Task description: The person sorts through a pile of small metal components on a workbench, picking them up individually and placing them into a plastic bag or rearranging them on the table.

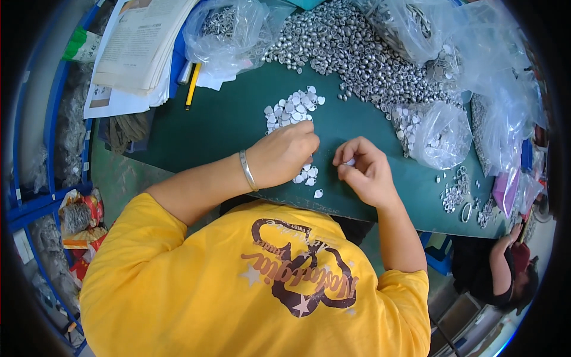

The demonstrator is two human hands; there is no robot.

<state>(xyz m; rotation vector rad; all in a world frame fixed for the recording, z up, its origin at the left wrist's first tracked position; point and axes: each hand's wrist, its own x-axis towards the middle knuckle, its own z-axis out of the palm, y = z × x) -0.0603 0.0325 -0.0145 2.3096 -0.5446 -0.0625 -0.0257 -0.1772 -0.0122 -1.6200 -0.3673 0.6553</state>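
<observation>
Grip: right hand (370, 178) pinching; left hand (285, 153) can't tell, fingertips hidden | smooth dark-green table (223, 128) | flat white roundish pieces (291, 108), material unclear, heaped beside left hand | small pale piece (350, 162) between right fingertips; light edge pinch likely best

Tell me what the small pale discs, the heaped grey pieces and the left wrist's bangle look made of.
Small pale discs: perhaps coated metal or plastic; their flat, light faces leave it open. Heaped grey pieces: likely metal, fairly shiny, given bright highlights. Bangle: probably polished metal, silvery and catching light.
</observation>
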